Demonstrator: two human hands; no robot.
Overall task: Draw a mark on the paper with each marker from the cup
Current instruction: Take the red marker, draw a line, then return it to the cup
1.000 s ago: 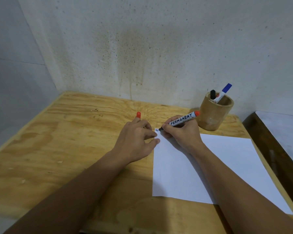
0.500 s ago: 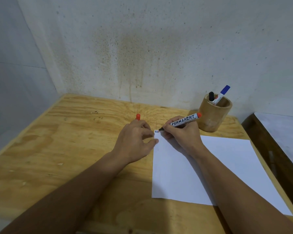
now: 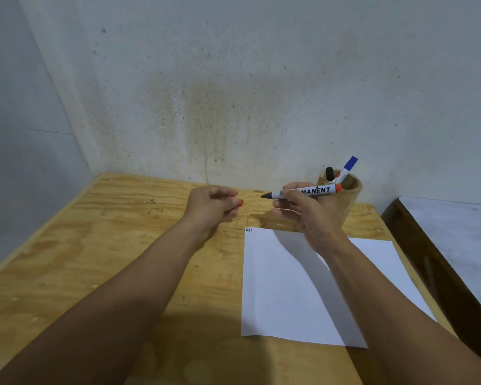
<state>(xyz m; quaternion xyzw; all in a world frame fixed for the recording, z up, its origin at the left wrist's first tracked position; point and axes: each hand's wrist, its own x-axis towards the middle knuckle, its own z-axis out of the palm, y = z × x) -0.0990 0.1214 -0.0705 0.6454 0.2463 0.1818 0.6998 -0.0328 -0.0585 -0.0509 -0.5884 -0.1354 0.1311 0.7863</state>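
Two bare arms come in from the bottom of the picture. No sleeves cover them, as far up as we can see. The left hand (image 3: 210, 202) and the right hand (image 3: 307, 215) are bare too. No rings, watch or bands show on the fingers or wrists. The nails look short and plain.
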